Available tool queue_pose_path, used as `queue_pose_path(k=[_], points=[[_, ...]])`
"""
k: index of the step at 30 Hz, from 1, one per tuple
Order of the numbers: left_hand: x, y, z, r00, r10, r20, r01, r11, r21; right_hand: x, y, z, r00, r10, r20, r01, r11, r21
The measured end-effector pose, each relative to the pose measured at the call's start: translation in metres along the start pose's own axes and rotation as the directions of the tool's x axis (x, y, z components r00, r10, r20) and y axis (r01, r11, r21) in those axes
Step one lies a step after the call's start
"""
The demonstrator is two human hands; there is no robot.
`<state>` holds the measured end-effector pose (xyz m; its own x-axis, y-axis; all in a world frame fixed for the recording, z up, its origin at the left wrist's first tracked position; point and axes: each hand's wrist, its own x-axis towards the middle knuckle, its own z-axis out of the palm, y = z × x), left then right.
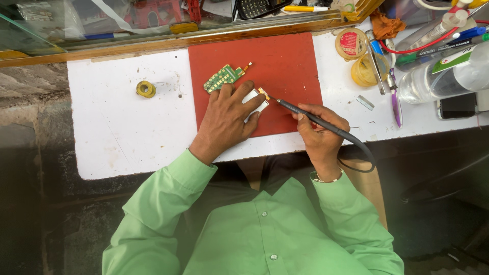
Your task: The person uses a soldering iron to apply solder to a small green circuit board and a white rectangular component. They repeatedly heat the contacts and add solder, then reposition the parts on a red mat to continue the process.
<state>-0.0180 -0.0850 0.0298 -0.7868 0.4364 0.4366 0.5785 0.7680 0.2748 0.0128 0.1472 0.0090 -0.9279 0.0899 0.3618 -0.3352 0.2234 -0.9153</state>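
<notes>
My left hand [226, 119] lies flat on a red mat [290, 61] and presses down a small white part [254, 100] with a gold connector at its end. A green circuit board [223, 77] rests just beyond my fingertips. My right hand [321, 133] grips a black soldering iron [310, 118] like a pen. Its tip touches the gold connector on the white part. The iron's black cable loops down past my right wrist.
A small roll of yellow tape [145, 89] sits on the white worktop [122, 127] at the left. At the right stand a round tin [351, 43], a yellow tape roll [363, 70], tweezers [378, 66], pens, a clear bottle [448, 76] and a dark phone [457, 106]. A glass shelf runs along the back.
</notes>
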Motion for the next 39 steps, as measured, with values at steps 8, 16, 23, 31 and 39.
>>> queue_pose_path(k=[8,16,23,31,39], points=[[0.0007,0.0005,-0.0012,1.000,-0.008,0.018,0.008,1.000,0.000,-0.0003,-0.0012,-0.0001,1.000,-0.027,-0.004,0.027,0.999,-0.047],[0.0003,0.0013,-0.0012,1.000,-0.005,0.015,0.005,1.000,0.002,-0.0026,-0.0017,-0.0012,1.000,-0.017,-0.019,0.017,1.000,-0.021],[0.0001,0.0003,0.0008,1.000,0.004,-0.015,-0.003,1.000,0.018,-0.0020,-0.0033,-0.0015,0.999,-0.047,-0.022,0.045,0.997,-0.064],[-0.0003,0.0001,0.0002,1.000,0.001,-0.020,0.000,1.000,0.013,-0.0035,-0.0064,-0.0013,0.998,-0.054,-0.029,0.051,0.992,-0.115],[-0.0001,0.0011,0.0002,1.000,0.000,-0.024,0.000,1.000,0.005,-0.0043,-0.0073,-0.0005,0.999,-0.027,-0.034,0.025,0.996,-0.084]])
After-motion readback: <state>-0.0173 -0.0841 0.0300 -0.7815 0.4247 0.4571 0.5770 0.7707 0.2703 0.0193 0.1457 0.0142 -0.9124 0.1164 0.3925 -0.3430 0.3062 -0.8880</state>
